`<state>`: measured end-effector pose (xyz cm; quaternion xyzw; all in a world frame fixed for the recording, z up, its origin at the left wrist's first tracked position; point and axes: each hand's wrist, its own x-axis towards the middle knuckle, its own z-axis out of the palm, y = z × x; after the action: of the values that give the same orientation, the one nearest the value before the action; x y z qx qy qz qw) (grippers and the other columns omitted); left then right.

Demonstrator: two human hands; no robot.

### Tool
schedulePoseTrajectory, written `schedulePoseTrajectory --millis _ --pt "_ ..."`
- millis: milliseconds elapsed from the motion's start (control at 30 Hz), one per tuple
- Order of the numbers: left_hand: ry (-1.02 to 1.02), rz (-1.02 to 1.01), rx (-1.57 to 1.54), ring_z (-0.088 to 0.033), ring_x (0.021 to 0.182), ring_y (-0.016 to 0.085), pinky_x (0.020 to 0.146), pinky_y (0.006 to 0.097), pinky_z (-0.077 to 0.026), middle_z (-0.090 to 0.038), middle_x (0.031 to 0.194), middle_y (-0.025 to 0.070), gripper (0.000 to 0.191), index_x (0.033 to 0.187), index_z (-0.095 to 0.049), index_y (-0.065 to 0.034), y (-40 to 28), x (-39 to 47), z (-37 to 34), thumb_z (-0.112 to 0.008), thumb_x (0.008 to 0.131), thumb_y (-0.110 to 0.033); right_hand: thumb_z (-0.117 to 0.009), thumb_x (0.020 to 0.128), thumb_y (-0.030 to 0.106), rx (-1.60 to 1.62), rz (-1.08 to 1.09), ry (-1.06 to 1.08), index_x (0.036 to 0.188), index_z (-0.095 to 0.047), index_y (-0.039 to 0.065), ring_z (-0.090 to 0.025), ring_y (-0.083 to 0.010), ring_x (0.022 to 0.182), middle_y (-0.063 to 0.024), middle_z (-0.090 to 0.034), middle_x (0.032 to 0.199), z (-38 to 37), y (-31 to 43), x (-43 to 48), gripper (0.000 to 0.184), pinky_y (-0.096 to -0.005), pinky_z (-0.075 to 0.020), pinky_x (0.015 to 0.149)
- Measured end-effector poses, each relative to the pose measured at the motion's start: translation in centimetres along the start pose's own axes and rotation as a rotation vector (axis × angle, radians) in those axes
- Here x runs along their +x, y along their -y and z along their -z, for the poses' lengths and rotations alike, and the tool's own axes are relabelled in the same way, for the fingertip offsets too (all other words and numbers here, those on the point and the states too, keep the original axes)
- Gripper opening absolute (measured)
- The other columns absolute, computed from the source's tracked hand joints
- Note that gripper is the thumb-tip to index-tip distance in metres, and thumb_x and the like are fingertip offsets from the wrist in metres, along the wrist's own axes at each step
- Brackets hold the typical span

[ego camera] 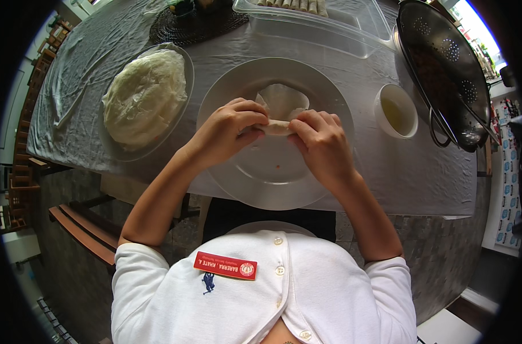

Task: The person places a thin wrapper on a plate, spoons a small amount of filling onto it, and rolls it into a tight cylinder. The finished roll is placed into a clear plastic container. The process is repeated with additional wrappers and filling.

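Note:
A partly rolled spring roll (pixel 277 127) lies across a large white plate (pixel 278 189). My left hand (pixel 228 127) pinches its left end, and my right hand (pixel 323 142) pinches its right end. The loose part of the thin wrapper (pixel 283 98) spreads flat on the plate beyond the roll. Whatever filling is inside is hidden. A small orange crumb lies on the plate nearer to me. To the left, a stack of pale wrappers (pixel 147 96) rests on an oval plate (pixel 114 151). On the right stands a white bowl (pixel 396 111) with yellowish liquid in it.
Finished rolls (pixel 293 5) lie in a clear plastic container (pixel 312 32) at the back. A metal colander (pixel 448 64) with brownish contents stands at the far right, near a metal handle. A dark woven placemat (pixel 196 26) is at the back left. A wrinkled pale cloth covers the table.

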<state>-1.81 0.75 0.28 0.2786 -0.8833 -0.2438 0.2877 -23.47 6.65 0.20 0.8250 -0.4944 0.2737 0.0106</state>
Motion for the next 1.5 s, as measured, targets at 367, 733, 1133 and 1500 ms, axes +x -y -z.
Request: schedulePoseTrajectory --millis 367,733,1133,1500 --pt "0.049 0.397 -0.200 -0.063 0.091 0.025 0.082 0.0342 -0.050 -0.066 0.101 0.0118 0.015 0.096 -0.072 -0.0012 -0.3 1.1 0.4 -0.069 0.083 -0.007 -0.068 0.083 0.007 -0.065 0.015 0.060 0.098 -0.066 0.007 -0.062 -0.0218 0.089 -0.0057 -0.065 0.096 -0.2 -0.5 0.6 0.015 -0.0351 -0.0398 0.085" --pt "-0.042 0.437 -0.016 -0.064 0.076 0.017 0.070 0.0293 -0.050 -0.068 0.086 0.0078 0.013 0.090 -0.071 0.0005 -0.6 2.0 0.1 -0.072 0.081 -0.009 -0.066 0.083 0.003 -0.116 0.049 0.009 0.092 -0.068 0.006 -0.062 -0.0218 0.084 -0.0039 -0.065 0.088 -0.5 -0.8 1.4 0.010 -0.0343 -0.0404 0.082" --pt "-0.113 0.032 0.274 -0.057 0.093 0.024 0.084 0.0391 -0.048 -0.059 0.092 0.0040 0.026 0.089 -0.070 -0.0042 0.6 0.9 -0.7 -0.081 0.067 -0.014 -0.074 0.075 0.005 0.024 0.050 0.003 0.089 -0.067 0.008 -0.064 -0.0236 0.084 -0.0040 -0.066 0.088 0.2 -1.6 1.4 0.016 -0.0363 -0.0444 0.084" --pt "-0.113 0.075 0.328 -0.051 0.099 0.020 0.090 0.0366 -0.043 -0.056 0.094 0.0008 0.015 0.079 -0.071 -0.0064 -1.7 -1.2 -1.1 -0.079 0.072 -0.018 -0.072 0.077 0.007 0.000 0.108 -0.038 0.079 -0.065 0.010 -0.061 -0.0161 0.078 -0.0001 -0.065 0.080 0.4 -1.0 0.4 0.008 -0.0329 -0.0375 0.082"
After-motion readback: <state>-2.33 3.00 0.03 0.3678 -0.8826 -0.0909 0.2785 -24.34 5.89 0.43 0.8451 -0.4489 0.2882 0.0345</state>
